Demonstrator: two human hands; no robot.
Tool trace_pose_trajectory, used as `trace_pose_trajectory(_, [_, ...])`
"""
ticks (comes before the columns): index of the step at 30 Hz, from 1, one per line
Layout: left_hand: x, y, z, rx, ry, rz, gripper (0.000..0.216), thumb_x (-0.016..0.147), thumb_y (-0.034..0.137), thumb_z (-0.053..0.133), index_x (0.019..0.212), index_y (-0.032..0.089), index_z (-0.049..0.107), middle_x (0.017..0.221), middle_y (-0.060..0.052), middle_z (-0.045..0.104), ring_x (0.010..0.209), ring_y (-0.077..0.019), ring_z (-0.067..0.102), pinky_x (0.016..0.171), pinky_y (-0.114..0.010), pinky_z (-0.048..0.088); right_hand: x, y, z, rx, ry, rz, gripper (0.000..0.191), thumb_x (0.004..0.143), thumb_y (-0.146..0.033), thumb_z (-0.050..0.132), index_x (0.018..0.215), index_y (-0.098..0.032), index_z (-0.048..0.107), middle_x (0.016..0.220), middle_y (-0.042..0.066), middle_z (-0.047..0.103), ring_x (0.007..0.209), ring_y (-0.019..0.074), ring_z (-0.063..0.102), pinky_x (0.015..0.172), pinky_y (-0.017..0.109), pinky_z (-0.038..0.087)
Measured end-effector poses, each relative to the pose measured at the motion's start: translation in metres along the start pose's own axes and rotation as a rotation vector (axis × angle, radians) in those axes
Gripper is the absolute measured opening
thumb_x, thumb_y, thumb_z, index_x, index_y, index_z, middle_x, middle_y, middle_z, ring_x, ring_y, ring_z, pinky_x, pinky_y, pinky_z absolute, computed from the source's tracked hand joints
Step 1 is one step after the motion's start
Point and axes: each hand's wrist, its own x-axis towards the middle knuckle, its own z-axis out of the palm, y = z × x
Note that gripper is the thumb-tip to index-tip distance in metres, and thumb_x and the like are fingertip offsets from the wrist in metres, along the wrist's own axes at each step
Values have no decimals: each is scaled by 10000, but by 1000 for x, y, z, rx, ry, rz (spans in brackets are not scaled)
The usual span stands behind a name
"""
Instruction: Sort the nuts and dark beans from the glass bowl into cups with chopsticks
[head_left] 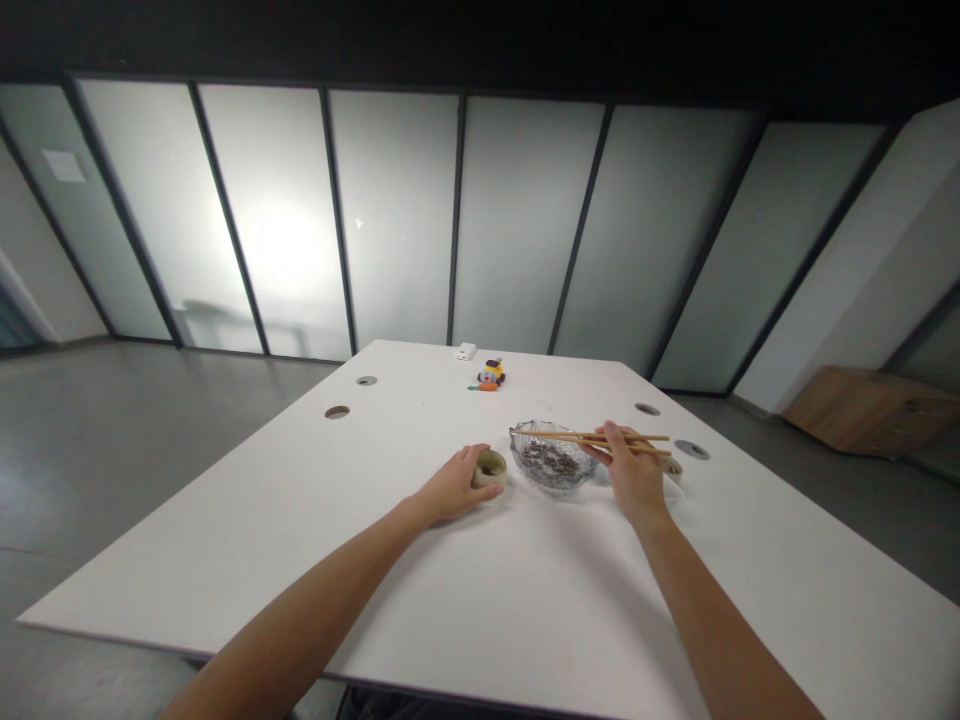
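My left hand (pixel 459 484) is wrapped round a small beige cup (pixel 490 470) standing on the white table, with a little dark matter visible inside it. In my right hand (pixel 630 475) is a pair of wooden chopsticks (pixel 559 435), held nearly level with their tips pointing left. The tips are over the left rim of a clear glass bowl (pixel 555 478), close to the cup. Several small dark brown pieces lie in the bowl. Whether the tips grip a piece is too small to tell.
Behind my right hand, a small round beige object (pixel 671 467) and a white dish (pixel 673 490) are partly hidden. Farther back are a yellow toy vehicle (pixel 493 371), an orange-and-green item (pixel 484 387) and a white box (pixel 465 351). Round holes (pixel 337 412) pierce the white table (pixel 300 520).
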Motion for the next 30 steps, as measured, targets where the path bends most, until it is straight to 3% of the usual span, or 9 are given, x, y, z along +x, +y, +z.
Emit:
trace_pose_trajectory(6, [0, -2, 1, 1, 0, 0, 635, 891, 458, 740, 1447, 250, 514, 1396, -136, 627, 1260, -335, 605, 1104, -493, 473, -2, 0, 3, 29, -10, 27, 421, 719, -594, 865, 763, -209, 701, 788, 25, 744, 779, 236, 765, 738, 464, 703])
trace_pose_trajectory(15, [-2, 0, 0, -8, 10, 7, 671, 899, 488, 743, 1469, 234, 498, 1429, -150, 606, 1269, -333, 601, 1110, -484, 474, -25, -1, 22, -119, -206, 95, 470, 748, -674, 814, 770, -211, 735, 804, 70, 775, 746, 271, 776, 678, 440, 707])
trace_pose_trajectory(21, [-2, 1, -1, 3, 2, 4, 672, 894, 478, 743, 1470, 237, 494, 1418, -143, 608, 1270, -333, 601, 1107, -475, 478, -23, -5, 22, -124, -145, 66, 493, 736, -704, 803, 739, -217, 725, 783, 72, 771, 735, 275, 773, 657, 432, 701])
trace_pose_trajectory(25, [-1, -3, 1, 2, 8, 13, 637, 899, 488, 735, 1446, 249, 514, 1394, -131, 623, 1257, -328, 607, 1093, -468, 487, -16, -8, 13, -220, -37, -39, 518, 794, -734, 724, 731, -221, 693, 736, 67, 753, 706, 267, 762, 653, 420, 676])
trace_pose_trajectory(28, [-1, -4, 1, 0, 6, 14, 634, 906, 486, 723, 1452, 247, 506, 1369, -128, 630, 1241, -323, 611, 1087, -474, 485, -11, -9, 3, -489, 3, -215, 552, 867, -753, 623, 757, -219, 709, 746, 77, 765, 715, 264, 755, 710, 410, 638])
trace_pose_trajectory(30, [-2, -3, 0, 0, 4, 10, 640, 903, 488, 725, 1452, 245, 506, 1363, -128, 631, 1239, -327, 611, 1086, -481, 485, -9, -9, -1, -658, -46, -343, 583, 906, -763, 556, 739, -229, 717, 765, 89, 774, 751, 273, 752, 756, 411, 610])
